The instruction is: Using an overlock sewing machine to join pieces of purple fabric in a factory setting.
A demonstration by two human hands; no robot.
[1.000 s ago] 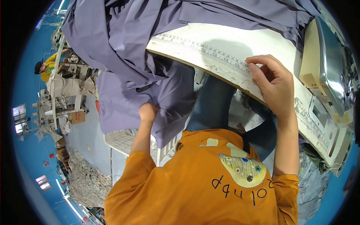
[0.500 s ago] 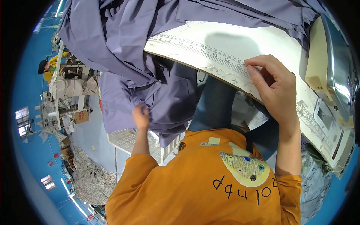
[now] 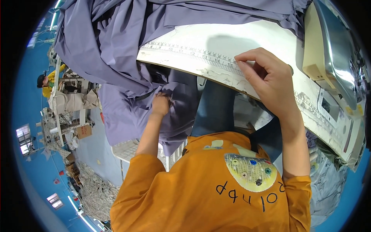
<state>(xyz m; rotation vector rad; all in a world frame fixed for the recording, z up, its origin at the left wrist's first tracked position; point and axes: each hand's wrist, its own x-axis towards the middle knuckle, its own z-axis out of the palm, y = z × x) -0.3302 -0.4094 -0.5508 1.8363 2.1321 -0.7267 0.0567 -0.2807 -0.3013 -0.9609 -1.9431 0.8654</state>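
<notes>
A mass of purple fabric (image 3: pixel 116 42) drapes over the far and left side of a white worktable and hangs down in folds. More purple cloth (image 3: pixel 119 112) is heaped at the left, on a white plastic basket (image 3: pixel 127 151). My left hand (image 3: pixel 160 104) is closed on this heaped cloth below the table edge, its fingertips partly hidden in the folds. Above the white tabletop (image 3: pixel 270 36), my right hand (image 3: pixel 270 77) holds thumb and forefinger in a pinch near the printed ruler scale (image 3: pixel 216 60). Whatever is between those fingertips, if anything, is too small to make out.
A beige and shiny metal machine head (image 3: pixel 328 50), apparently a sewing machine, stands on the table's right end. My legs (image 3: pixel 216 108) are under the table edge. Farther left are a person in yellow (image 3: pixel 47 87), cardboard boxes (image 3: pixel 84 131) and a patterned cloth heap (image 3: pixel 96 193).
My left hand has moved up and right, from over the basket's side into the heaped cloth. The whole view has shifted slightly; my right hand keeps its pinch over the ruler.
</notes>
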